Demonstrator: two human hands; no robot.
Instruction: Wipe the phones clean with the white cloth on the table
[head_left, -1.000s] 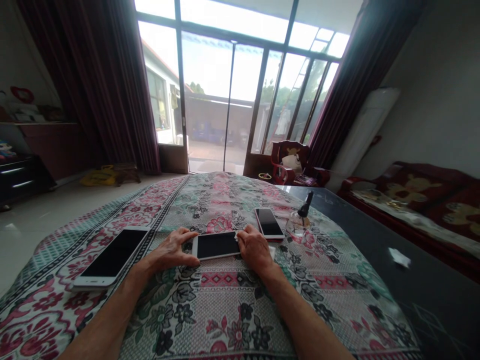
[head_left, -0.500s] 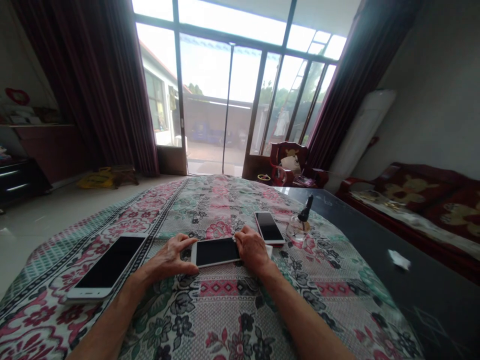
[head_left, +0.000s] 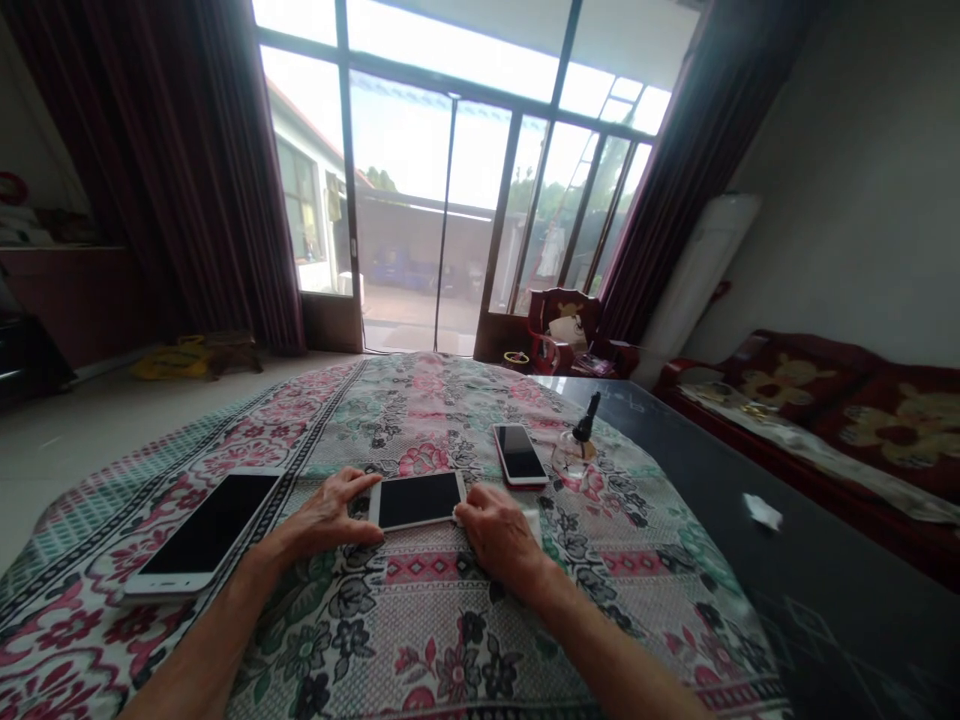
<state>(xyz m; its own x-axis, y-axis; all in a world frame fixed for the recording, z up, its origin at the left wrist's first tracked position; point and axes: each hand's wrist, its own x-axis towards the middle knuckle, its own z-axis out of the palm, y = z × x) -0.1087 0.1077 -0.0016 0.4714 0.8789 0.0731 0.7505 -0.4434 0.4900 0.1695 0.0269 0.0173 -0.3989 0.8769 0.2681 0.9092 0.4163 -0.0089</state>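
A white smartphone [head_left: 418, 500] with a dark screen lies sideways on the flowered tablecloth. My left hand [head_left: 336, 512] grips its left end between thumb and fingers. At its right end, my right hand [head_left: 496, 528] is closed around a white wipe [head_left: 534, 524], mostly hidden by the fingers; whether it is cloth or paper I cannot tell. A larger white phone [head_left: 206, 528] rests face up to the left. Beyond my right hand lies a smaller phone [head_left: 520, 454] with a reddish edge. Beside that stands a clear round bottle with a black spray top [head_left: 587, 418].
The tablecloth [head_left: 450, 640] covers most of the dark table [head_left: 840, 590]. A crumpled white piece [head_left: 763, 511] lies on the bare dark surface at right. A red wooden sofa [head_left: 795, 385] and a chair [head_left: 566, 335] stand beyond, before glass doors.
My right hand has moved from the screen's right part down to the phone's lower right corner, baring more of the phone's right end. My left hand keeps its hold. The view has shifted slightly.
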